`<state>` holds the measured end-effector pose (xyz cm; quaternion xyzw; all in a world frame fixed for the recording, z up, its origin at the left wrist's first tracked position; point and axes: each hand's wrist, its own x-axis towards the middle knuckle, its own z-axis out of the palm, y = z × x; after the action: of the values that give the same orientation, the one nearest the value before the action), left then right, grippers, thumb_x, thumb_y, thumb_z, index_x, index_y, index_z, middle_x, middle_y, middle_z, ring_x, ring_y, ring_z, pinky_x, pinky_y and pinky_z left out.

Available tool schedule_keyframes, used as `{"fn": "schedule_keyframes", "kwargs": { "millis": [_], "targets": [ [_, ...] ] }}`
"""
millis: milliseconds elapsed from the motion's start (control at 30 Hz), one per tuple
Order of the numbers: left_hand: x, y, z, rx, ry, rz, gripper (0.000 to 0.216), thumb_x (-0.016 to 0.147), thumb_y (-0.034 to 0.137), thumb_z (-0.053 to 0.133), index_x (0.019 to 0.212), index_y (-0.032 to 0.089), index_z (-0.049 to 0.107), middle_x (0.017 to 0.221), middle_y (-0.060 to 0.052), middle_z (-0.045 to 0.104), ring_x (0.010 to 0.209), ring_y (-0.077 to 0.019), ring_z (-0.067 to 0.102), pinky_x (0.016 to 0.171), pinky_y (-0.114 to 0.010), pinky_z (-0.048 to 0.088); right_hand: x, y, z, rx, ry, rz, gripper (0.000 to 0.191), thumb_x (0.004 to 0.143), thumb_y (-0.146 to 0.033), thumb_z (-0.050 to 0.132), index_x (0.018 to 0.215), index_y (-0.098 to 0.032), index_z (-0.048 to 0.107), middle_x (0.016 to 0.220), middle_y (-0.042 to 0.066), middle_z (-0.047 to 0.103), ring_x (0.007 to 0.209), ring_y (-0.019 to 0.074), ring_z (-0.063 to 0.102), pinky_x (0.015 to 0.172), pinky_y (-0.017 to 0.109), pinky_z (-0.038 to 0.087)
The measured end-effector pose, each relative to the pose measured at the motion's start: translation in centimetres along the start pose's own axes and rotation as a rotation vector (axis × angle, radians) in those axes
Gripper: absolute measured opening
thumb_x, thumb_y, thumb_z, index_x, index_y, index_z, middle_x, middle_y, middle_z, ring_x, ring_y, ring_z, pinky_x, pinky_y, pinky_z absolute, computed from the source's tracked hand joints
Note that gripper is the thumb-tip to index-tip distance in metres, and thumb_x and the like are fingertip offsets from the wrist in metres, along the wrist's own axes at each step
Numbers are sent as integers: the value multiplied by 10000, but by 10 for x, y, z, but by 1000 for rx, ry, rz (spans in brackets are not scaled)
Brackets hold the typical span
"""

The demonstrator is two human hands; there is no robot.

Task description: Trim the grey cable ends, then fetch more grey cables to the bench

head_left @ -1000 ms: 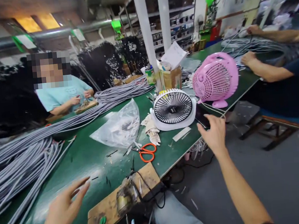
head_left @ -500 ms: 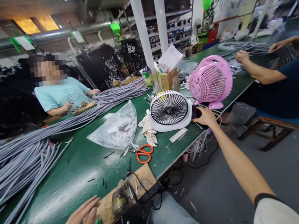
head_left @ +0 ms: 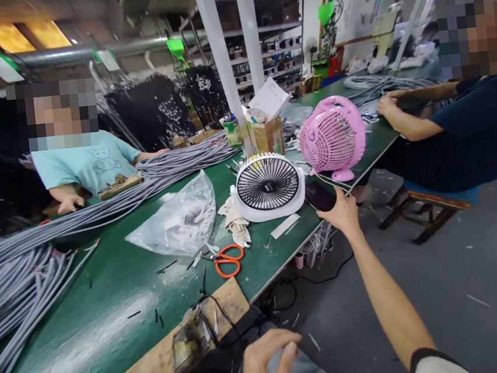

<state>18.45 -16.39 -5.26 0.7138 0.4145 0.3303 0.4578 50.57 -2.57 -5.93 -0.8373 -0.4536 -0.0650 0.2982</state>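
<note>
My right hand (head_left: 342, 214) reaches out to the table edge, thumb and fingers closed around the near end of a dark smartphone (head_left: 320, 196). The phone lies beside a white desk fan (head_left: 268, 187) with a black grille. Just behind it stands a pink fan (head_left: 332, 138). Over my lap hovers my left hand (head_left: 269, 360), empty, with loosely bent fingers and the thumb apart from them. To its left is a wooden board (head_left: 146, 360) with a dark, stained metal device (head_left: 185, 345) on it. Orange-handled scissors (head_left: 229, 261) lie farther up the table.
Grey cable bundles (head_left: 25, 290) cover the table's left side. A clear plastic bag (head_left: 176, 217) and a cloth (head_left: 235, 222) lie mid-table. One co-worker (head_left: 92, 160) sits across, another (head_left: 467, 130) at the right. A wooden stool (head_left: 421, 205) stands beyond the table edge.
My left hand has moved right, from the board to above my lap. More of the phone shows beside the white fan, with my right hand at it. The view has turned slightly right.
</note>
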Motion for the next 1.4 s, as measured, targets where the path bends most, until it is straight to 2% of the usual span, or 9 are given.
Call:
{"fn": "schedule_keyframes", "kwargs": {
  "millis": [67,233,333,433,533,700,933,1100,1400],
  "targets": [
    [20,-11,22,-158,-111,-87,259,826,382,493,847,218,693,754,-62,676,699,-169,628,681,-270,486,-25,0,-8,24,84,39,827,565,-401,677,1276,-111,371,1039,180,576,966,352,472,764,448,404],
    [76,-23,71,-586,-79,-299,523,775,551,500,1047,122,625,931,-132,659,804,-197,634,763,-312,485,-111,-8,-35,148,267,-1,741,634,-370,664,1279,-160,365,1099,149,525,1017,299,451,859,438,419],
    [96,-12,91,-905,-134,-305,595,775,579,480,1226,193,511,1152,-125,593,1034,-225,574,888,-353,451,-155,-23,-49,212,228,-58,712,662,-364,657,1283,-188,357,1129,140,509,1055,286,448,878,432,433],
    [100,2,94,-1124,-19,-259,509,781,490,543,1232,257,496,1262,-51,529,1180,-212,471,989,-343,389,-177,-34,-58,313,130,-130,701,660,-372,670,1274,-214,370,1178,130,502,1089,290,447,907,459,427],
    [95,9,80,-1195,125,-287,476,757,427,606,1180,222,537,1245,-44,546,1208,-207,442,1038,-330,342,-182,-29,-64,581,-92,-162,723,659,-374,684,1290,-241,358,1242,120,472,1115,275,464,920,449,437],
    [86,11,53,-1264,156,-389,439,757,389,622,1149,204,557,1210,-62,575,1189,-222,464,1027,-360,357,-177,-9,-69,1059,-396,-121,565,784,-267,580,1297,-262,345,1233,98,497,1108,205,500,895,360,457],
    [77,13,50,-1243,126,-359,380,747,370,635,1092,214,602,1178,-48,598,1190,-218,463,1034,-351,345,-171,-20,-67,916,-424,-124,841,607,-246,754,1326,-281,320,1261,76,476,1137,223,467,881,342,454],
    [72,13,49,-1189,79,-328,422,724,395,651,1106,222,605,1186,-46,594,1213,-227,436,1041,-343,331,-160,-25,-57,1024,-332,-20,534,730,-287,648,1228,-232,463,1092,69,578,1010,192,543,821,320,473],
    [67,6,50,-1156,50,-308,432,764,394,608,1166,239,571,1255,-36,542,1238,-225,402,1046,-338,320,-164,-43,-46,1133,-416,56,534,697,-302,673,1183,-194,477,1108,74,568,994,200,558,894,345,468]
  ]
}}
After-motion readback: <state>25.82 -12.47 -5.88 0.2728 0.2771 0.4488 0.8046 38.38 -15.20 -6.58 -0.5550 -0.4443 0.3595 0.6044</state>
